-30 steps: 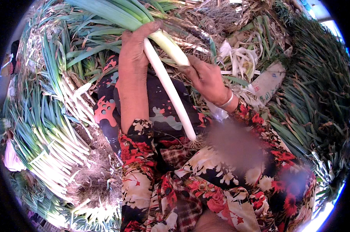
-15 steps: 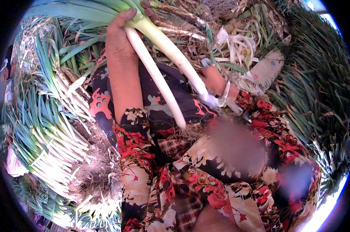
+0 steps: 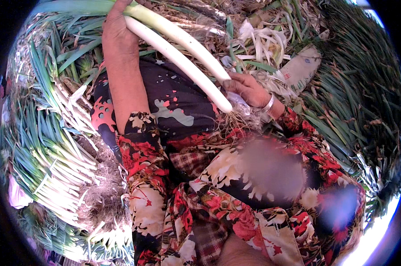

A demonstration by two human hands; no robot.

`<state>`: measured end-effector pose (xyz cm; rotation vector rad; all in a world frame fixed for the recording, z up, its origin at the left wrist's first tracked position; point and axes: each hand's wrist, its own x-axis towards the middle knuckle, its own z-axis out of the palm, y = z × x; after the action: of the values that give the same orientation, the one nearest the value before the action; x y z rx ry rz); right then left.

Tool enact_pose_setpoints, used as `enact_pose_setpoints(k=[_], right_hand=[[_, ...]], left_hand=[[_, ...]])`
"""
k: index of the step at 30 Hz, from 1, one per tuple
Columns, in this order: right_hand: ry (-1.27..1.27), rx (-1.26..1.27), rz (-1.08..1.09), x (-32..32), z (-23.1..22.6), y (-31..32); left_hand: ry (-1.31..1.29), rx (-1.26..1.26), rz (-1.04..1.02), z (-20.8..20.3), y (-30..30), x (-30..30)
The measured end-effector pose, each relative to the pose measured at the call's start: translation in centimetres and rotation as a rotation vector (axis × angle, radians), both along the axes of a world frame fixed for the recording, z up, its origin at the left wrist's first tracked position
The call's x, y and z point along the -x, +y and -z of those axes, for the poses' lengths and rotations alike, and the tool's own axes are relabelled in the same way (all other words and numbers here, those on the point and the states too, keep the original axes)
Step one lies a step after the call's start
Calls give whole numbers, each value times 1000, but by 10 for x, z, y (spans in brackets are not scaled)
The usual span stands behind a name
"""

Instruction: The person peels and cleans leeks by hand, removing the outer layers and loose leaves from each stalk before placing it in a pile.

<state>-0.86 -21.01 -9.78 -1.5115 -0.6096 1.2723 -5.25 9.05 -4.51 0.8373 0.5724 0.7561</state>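
Two thick green onions slant across my lap, their white stalks pointing down to the right. My left hand is closed around them where the white turns green, at the upper left. At the lower end of the upper green onion, my right hand is closed on the stalk, thumb against it. The lower green onion ends just beside that hand, with stringy roots hanging from its tip. Some whitish peel hangs below my right fingers. The leaf tips run out of view at the top left.
Green onions with roots on lie in a bundle to my left. A large dark green heap of leaves fills the right side. Ahead are peeled white skins, dry stalks and a pale printed strip. Dark patterned cloth covers my lap.
My left hand has shifted up and left with the green onions. The lower stalk's root end has swung up and right, closer to my right hand, which has moved slightly and shows more clearly.
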Motion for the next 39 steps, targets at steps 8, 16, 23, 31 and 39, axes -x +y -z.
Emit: enact_pose_setpoints(k=[8, 16, 23, 31, 39], right_hand=[[203, -21, 46, -5, -65, 55], [-608, 54, -27, 45, -78, -87], [-358, -63, 239, 45, -118, -214], [-1014, 236, 237, -17, -79, -86], [-1102, 65, 136, 13, -32, 6]], left_hand=[[-96, 190, 249, 22, 0, -19], [54, -117, 167, 95, 78, -31], [150, 90, 100, 74, 84, -41], [65, 1, -215, 68, 53, -40], [175, -63, -193, 57, 35, -29]])
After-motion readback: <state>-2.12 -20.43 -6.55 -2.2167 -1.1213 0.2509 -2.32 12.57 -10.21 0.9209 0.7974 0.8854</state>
